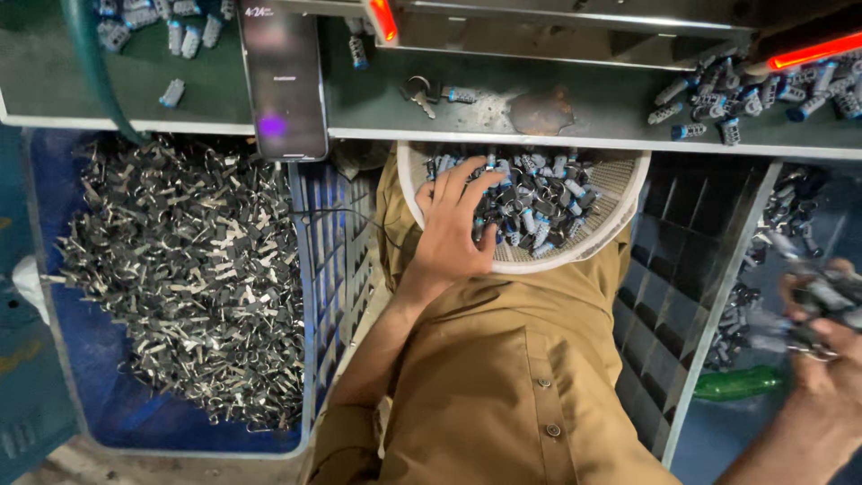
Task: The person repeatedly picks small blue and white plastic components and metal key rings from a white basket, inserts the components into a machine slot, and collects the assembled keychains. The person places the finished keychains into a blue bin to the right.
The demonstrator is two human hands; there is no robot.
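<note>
A round white plastic basket [620, 211] resting in the person's lap holds small black-and-blue metal parts [539, 202]. The left hand [453, 224] lies on them, fingers spread and curled, gripping a few. At the right edge, the blurred right hand [822, 319] is closed around a bunch of similar parts. A blue crate [54, 359] of metal clips [180, 278] sits left.

We see an evenly lit, fairly dim scene, brightest on the white basket [620, 211]. Right of it, our right hand [822, 328] smears with motion blur. Above the basket, red lamps [813, 51] glow and bloom; to its left a phone screen [283, 76] glares purple. Shadow fills the crate [696, 269] beside it. Edges bow outward.
</note>
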